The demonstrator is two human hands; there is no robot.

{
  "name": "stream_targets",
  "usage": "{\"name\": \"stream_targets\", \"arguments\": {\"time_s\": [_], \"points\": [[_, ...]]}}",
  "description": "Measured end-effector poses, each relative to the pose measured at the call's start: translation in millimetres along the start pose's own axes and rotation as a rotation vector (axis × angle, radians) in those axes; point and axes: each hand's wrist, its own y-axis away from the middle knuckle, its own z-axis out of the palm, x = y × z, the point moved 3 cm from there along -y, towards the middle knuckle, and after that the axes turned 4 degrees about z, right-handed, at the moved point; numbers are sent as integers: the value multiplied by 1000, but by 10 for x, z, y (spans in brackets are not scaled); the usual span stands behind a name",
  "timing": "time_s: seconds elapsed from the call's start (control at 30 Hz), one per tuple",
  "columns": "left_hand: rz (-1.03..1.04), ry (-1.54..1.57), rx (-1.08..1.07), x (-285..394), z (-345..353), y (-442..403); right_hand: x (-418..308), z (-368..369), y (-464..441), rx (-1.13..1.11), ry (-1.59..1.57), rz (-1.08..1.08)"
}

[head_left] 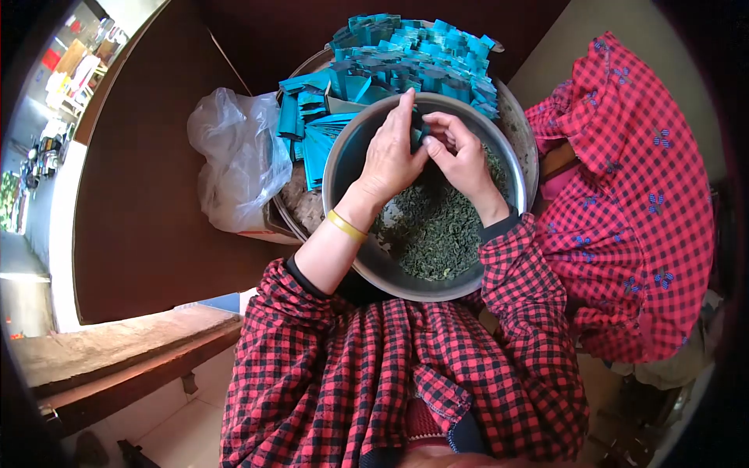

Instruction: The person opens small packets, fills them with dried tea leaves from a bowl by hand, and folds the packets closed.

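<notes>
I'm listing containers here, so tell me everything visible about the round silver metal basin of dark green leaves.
The round silver metal basin has a smooth rim and sloping wall. Open side up, it holds loose dark green leaves; a bare patch of its inside shows. It overlaps a wider round pan bearing shiny teal packets; whether it rests there is hidden. The left hand and right hand are over it; any contact with its rim is unclear.

Left hand (392, 150) and right hand (462, 160) hold a small dark-teal piece (419, 131) over a metal bowl (348, 162) of loose leaves (437, 238).
</notes>
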Motion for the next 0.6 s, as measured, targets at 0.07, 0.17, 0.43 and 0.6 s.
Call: {"name": "stream_targets", "arguments": {"time_s": [0.07, 0.17, 0.43, 0.6], "points": [[-16, 33, -33, -18, 14, 7, -40, 11, 33, 2, 157, -30], [-85, 39, -71, -63, 47, 59, -38, 16, 44, -2, 252, -57], [-236, 215, -21, -116, 45, 57, -31, 52, 44, -77, 156, 91], [-172, 395, -22, -111, 135, 62, 69, 161, 44, -40, 105, -15]]}}
